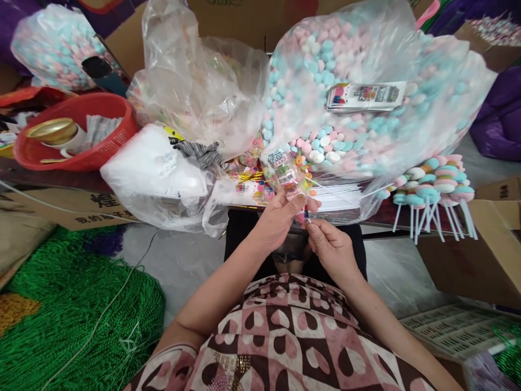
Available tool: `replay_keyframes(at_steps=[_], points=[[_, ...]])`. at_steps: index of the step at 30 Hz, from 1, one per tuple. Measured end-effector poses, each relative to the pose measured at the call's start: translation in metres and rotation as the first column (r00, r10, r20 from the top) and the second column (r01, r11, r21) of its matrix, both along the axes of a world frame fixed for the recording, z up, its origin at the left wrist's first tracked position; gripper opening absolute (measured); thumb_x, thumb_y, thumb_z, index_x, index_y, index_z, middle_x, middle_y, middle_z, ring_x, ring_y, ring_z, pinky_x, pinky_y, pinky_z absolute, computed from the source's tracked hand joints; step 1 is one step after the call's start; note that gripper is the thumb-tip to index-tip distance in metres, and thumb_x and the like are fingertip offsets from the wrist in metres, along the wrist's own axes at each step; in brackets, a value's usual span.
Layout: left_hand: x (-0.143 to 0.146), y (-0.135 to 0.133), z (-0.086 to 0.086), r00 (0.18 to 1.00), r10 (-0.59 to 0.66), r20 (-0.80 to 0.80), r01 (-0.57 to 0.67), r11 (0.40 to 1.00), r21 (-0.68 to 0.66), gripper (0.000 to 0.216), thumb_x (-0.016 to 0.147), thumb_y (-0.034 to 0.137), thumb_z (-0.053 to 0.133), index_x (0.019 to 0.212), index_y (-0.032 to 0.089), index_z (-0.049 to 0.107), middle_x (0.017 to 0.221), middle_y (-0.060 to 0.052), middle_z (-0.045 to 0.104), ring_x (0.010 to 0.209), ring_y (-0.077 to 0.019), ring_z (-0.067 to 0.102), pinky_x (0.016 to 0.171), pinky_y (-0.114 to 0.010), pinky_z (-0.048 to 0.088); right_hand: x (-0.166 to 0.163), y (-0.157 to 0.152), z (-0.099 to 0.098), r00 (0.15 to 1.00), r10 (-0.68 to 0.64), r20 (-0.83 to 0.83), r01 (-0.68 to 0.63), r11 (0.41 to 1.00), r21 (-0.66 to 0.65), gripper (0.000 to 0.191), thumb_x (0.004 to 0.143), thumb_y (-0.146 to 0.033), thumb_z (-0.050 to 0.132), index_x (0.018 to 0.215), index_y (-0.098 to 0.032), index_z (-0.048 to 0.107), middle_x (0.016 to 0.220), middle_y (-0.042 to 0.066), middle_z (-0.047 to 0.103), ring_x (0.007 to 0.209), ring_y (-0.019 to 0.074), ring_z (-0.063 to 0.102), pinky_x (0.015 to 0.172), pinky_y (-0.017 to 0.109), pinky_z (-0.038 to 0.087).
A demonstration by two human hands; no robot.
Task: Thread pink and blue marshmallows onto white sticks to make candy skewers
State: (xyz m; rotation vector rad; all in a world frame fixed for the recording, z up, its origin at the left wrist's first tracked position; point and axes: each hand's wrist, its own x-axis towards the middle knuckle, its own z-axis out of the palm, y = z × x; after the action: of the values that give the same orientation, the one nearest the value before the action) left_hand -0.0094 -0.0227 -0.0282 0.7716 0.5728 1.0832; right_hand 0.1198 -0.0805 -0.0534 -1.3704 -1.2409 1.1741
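Observation:
My left hand [281, 217] is closed around a small clear printed packet [279, 165] with colourful pieces inside, tilted over the table edge. At the packet's lower end, my right hand [331, 247] pinches a narrow red and blue printed part; whether this belongs to the packet I cannot tell. Just behind the hands lie white sticks [340, 196] in a bundle and loose colourful ring-shaped pieces [301, 162]. Gold twist ties [248, 176] and flat printed bags [254, 191] lie to the left of the packet.
A large clear bag [378, 136] of pastel candies bears a stack of printed bags [364, 96]. Candy skewers [435, 182] overhang the table at right. A red basket [122, 133] and white plastic bag [157, 163] stand left. Green cord [101, 304] and cardboard boxes [476, 260] flank me.

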Motion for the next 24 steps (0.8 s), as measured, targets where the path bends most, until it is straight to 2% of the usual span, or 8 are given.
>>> replay_keyframes(at_steps=[4,9,12,16,18,20,21,24], points=[[0.003,-0.002,0.001,0.997,-0.021,0.072,0.024,0.999,-0.045,0.031,0.076,0.044,0.075,0.075,0.018,0.058,0.059,0.003,0.047,0.07,-0.012,0.054,0.07,-0.027,0.044,0.0,-0.002,0.001,1.0,0.002,0.003,-0.002,1.0,-0.008,0.034,0.088,-0.05,0.057,0.085,-0.018,0.068,0.05,-0.006,0.04,0.044,0.0091,0.036,0.043,0.023,0.029],[0.008,-0.01,-0.004,0.995,-0.001,0.104,0.014,0.992,-0.125,0.034,0.076,0.042,0.075,0.097,0.018,0.064,0.055,0.006,0.042,0.063,-0.0102,0.048,0.063,-0.024,0.038,-0.007,-0.004,0.003,1.0,0.008,0.021,-0.008,1.0,0.002,0.033,0.089,-0.049,0.056,0.077,-0.018,0.063,0.05,-0.006,0.04,0.045,0.0084,0.034,0.044,0.023,0.028],[0.007,-0.012,-0.008,0.996,0.01,0.09,0.004,0.988,-0.154,0.037,0.078,0.043,0.073,0.102,0.015,0.064,0.053,0.007,0.04,0.061,-0.0097,0.046,0.057,-0.023,0.032,-0.007,-0.001,0.002,0.998,0.054,0.035,-0.054,0.998,-0.014,0.036,0.09,-0.05,0.055,0.074,-0.018,0.062,0.049,-0.006,0.041,0.045,0.0084,0.035,0.044,0.023,0.029],[-0.007,-0.009,-0.01,0.997,-0.025,0.079,0.037,0.989,-0.146,0.03,0.079,0.042,0.072,0.092,0.015,0.065,0.052,0.006,0.04,0.058,-0.0099,0.049,0.058,-0.022,0.036,0.012,0.009,0.012,0.955,0.28,0.093,-0.274,0.959,-0.071,0.034,0.085,-0.047,0.063,0.068,-0.018,0.065,0.05,-0.004,0.051,0.046,0.0093,0.044,0.047,0.023,0.036],[-0.015,-0.01,-0.009,0.985,-0.129,0.112,0.143,0.981,-0.128,0.029,0.079,0.042,0.072,0.084,0.015,0.063,0.05,0.007,0.039,0.055,-0.0099,0.051,0.065,-0.025,0.043,0.025,0.016,0.02,0.971,0.229,0.063,-0.225,0.972,-0.07,0.027,0.083,-0.046,0.067,0.075,-0.02,0.072,0.059,-0.001,0.061,0.053,0.0111,0.052,0.053,0.024,0.043],[-0.017,-0.015,-0.007,0.921,-0.338,0.192,0.363,0.925,-0.112,0.031,0.077,0.043,0.074,0.08,0.015,0.062,0.047,0.009,0.037,0.049,-0.0101,0.051,0.071,-0.031,0.049,0.033,0.022,0.029,0.988,0.123,-0.089,-0.128,0.991,-0.051,0.028,0.081,-0.047,0.07,0.098,-0.025,0.074,0.077,0.001,0.071,0.063,0.014,0.061,0.06,0.027,0.05],[-0.016,-0.018,-0.007,0.855,-0.456,0.249,0.49,0.866,-0.099,0.033,0.075,0.045,0.075,0.079,0.015,0.061,0.046,0.009,0.036,0.046,-0.0104,0.05,0.072,-0.034,0.051,0.034,0.025,0.033,0.974,0.124,-0.189,-0.137,0.989,-0.057,0.037,0.079,-0.049,0.071,0.11,-0.028,0.071,0.089,0.002,0.073,0.071,0.0164,0.064,0.065,0.03,0.053],[-0.004,-0.028,-0.012,0.609,-0.686,0.398,0.751,0.66,-0.011,0.04,0.07,0.051,0.076,0.077,0.017,0.057,0.044,0.01,0.036,0.042,-0.0114,0.048,0.065,-0.036,0.052,0.027,0.027,0.04,0.858,0.253,-0.447,-0.316,0.946,-0.072,0.061,0.071,-0.056,0.074,0.125,-0.03,0.063,0.105,0.007,0.073,0.086,0.0248,0.069,0.072,0.04,0.057]])
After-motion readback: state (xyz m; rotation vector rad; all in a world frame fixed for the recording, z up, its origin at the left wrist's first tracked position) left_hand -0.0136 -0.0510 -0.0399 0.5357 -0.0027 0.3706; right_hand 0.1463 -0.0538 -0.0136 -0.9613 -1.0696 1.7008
